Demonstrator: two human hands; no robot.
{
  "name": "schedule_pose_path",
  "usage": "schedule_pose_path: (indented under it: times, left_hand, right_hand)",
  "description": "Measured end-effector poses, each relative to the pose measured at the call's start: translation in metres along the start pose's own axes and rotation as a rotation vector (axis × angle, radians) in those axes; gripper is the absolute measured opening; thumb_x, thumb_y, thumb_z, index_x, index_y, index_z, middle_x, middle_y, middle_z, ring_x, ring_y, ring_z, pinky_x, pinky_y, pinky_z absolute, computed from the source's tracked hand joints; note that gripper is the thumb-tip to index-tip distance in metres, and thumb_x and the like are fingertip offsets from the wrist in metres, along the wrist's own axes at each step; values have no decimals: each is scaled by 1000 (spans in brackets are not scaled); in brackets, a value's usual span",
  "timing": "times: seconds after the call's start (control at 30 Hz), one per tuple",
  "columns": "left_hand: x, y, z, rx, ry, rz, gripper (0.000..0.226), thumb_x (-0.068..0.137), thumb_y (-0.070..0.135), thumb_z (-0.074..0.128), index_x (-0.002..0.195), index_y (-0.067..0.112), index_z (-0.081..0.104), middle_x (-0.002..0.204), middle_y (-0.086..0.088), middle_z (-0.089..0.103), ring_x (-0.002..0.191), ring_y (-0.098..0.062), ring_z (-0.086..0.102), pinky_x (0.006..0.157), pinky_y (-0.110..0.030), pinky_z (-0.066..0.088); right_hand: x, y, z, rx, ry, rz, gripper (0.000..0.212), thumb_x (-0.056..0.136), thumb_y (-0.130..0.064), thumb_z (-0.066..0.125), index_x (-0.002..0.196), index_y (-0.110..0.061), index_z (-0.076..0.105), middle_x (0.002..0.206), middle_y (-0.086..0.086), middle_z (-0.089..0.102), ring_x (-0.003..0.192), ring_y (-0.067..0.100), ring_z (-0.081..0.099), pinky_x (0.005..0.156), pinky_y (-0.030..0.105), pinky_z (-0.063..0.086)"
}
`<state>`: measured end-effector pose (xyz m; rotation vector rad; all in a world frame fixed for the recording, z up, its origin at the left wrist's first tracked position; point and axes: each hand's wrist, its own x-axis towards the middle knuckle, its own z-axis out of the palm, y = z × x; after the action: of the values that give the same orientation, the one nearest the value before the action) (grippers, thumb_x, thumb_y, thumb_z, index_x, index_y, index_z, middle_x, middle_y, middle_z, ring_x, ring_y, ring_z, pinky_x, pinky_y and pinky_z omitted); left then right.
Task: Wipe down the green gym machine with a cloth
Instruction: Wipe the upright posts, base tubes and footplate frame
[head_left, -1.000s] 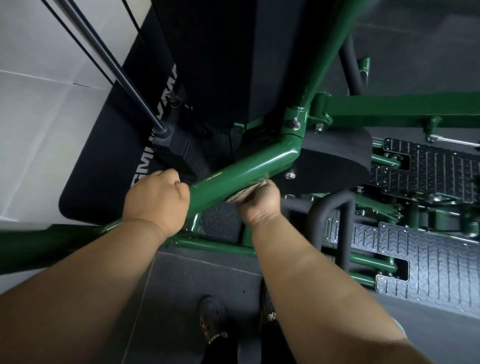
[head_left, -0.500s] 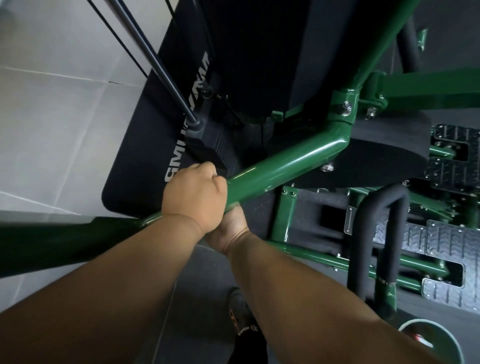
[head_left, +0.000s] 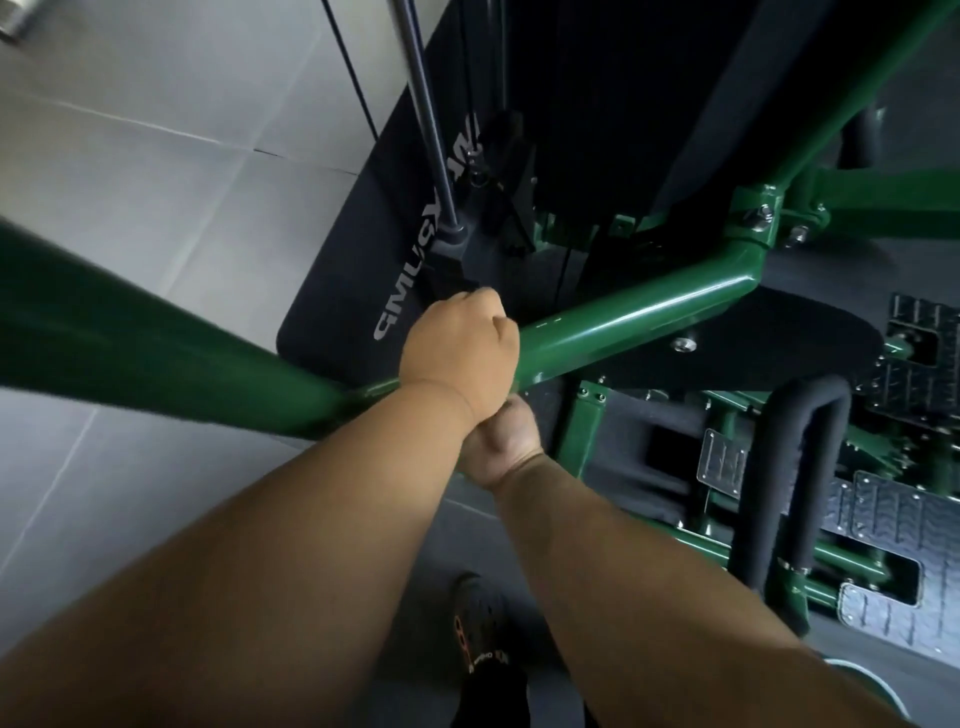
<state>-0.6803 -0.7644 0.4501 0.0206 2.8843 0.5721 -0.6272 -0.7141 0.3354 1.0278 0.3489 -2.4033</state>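
1. Left hand (head_left: 460, 345) is curled round the green tube (head_left: 634, 317); right hand (head_left: 501, 447), tucked beneath it, is half hidden, its grasp unclear.
2. Cloth is out of sight, likely under the tube.
3. Glossy, rigid steel looks slick; wrap the soft cloth round it.
4. Black mat (head_left: 343, 280) shows mirrored letters, roughly "GMU".

Open run: bare green tube (head_left: 639, 317) rightward up to bolted joint (head_left: 763, 213).
Blocking above: black weight housing (head_left: 597, 104), steel rod (head_left: 426, 119).
Blocking below: padded handle loop (head_left: 800, 467).
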Motion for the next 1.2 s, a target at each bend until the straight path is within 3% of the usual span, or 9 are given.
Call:
schedule_pose_path:
  times: [0.13,0.27,0.4,0.47,0.67,0.77,0.97,1.1,1.2]
  left_hand:
    - [-24,-30,-15,83,16,-57,29,106,25,40,103,13,66,106,-12,68,101,-36,60,84,-44,44]
    - [-61,-34,-20,3,-12,-3,39,109,22,41,143,13,59,137,-9,64,126,-31,54,110,-40,40]
    - [-101,-47,-36,-106,-30,54,50,104,12,47,153,8,52,156,-12,52,145,-26,44,124,-35,31]
    - [-125,-59,-49,-137,-31,60,48,100,19,46,145,15,62,147,-6,61,136,-23,54,117,-34,40]
    - [-162,-111,-85,-156,179,-116,34,89,41,54,104,22,78,105,3,75,103,-24,68,94,-37,54]
    - [-163,-122,-97,-268,278,-243,37,91,54,67,113,24,71,114,6,69,109,-18,65,98,-37,52]
    - [-161,-119,-119,-491,327,-335,94,76,59,87,150,31,37,151,12,47,132,-15,54,111,-41,49]
    - [-160,-113,-136,-573,302,-254,86,76,52,89,145,37,41,144,25,49,135,-8,52,112,-33,46]
    - [-158,-107,-143,-619,300,-210,68,79,43,90,132,31,50,115,38,55,106,25,53,95,-10,44]
  right_hand:
    - [-4,31,6,-53,21,76,65,108,-27,24,83,-4,80,82,16,75,73,26,76,69,30,60]
    - [9,25,2,29,167,58,52,105,-37,32,141,-16,63,128,13,69,134,25,56,119,38,39]
    - [-18,30,17,122,109,-10,50,107,-31,29,104,1,68,91,22,76,104,32,63,86,37,49]
    - [-20,42,26,83,130,13,50,108,-30,28,100,2,66,83,24,75,98,34,62,77,39,47]
    - [-21,44,31,9,102,104,52,105,-38,35,135,-10,67,126,21,72,104,42,74,81,55,61]
    - [-33,45,32,6,199,47,50,106,-26,29,125,-5,70,111,23,76,86,42,78,62,53,62]
    - [-35,44,31,-42,312,-41,50,102,-19,32,137,-4,64,129,18,71,127,33,64,117,45,43]
    - [-59,45,38,-124,354,-90,41,102,-16,39,132,-4,64,127,10,72,121,29,66,111,43,48]
    - [-88,42,51,-170,281,-123,24,103,-18,43,109,-12,65,104,14,72,96,32,72,89,42,59]
